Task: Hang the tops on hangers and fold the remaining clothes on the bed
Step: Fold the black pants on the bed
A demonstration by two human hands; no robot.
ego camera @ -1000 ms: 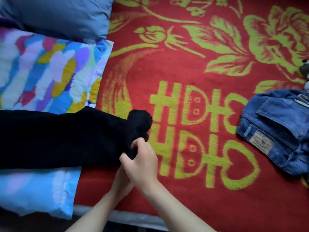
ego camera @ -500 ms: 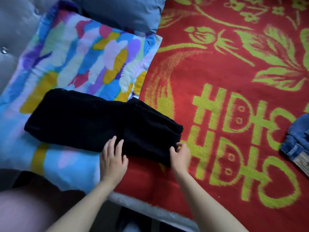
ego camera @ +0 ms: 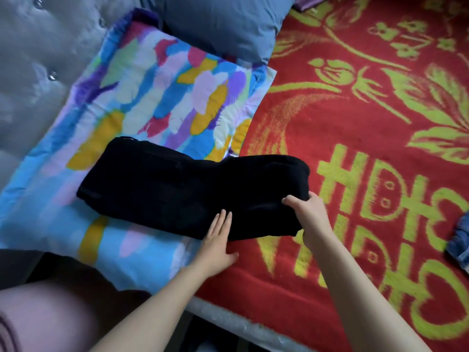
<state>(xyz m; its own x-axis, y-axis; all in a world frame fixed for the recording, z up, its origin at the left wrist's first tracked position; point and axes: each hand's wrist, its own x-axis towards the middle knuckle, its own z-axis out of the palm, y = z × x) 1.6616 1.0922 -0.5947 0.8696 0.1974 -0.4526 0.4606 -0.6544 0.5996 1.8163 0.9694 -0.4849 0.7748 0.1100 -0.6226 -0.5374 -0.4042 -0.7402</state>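
While both forearms are reaching in over the near edge of the bed [ego camera: 228, 317], the left hand [ego camera: 218, 241] is lying flat, its fingers straight and close together. Its fingertips are pressing on the near edge of the folded black garment [ego camera: 182, 191], and its palm is resting where the multicoloured pillow [ego camera: 162, 97] meets the red blanket [ego camera: 355, 128]. Just to the right, the right hand [ego camera: 311, 217] is gripping the garment's near right corner, with the thumb on top and the fingers curled under the cloth. The garment is stretching away from both hands to the left and farther back. Its left part is lying on the pillow and its right part on the blanket with the yellow-green pattern. At the right edge, well apart from the hands, a bit of blue jeans [ego camera: 459, 246] is showing on the blanket. Farther back, a grey-blue pillow [ego camera: 223, 24] is overlapping the far end of the multicoloured one, and a grey tufted headboard [ego camera: 33, 59] is filling the far left corner.
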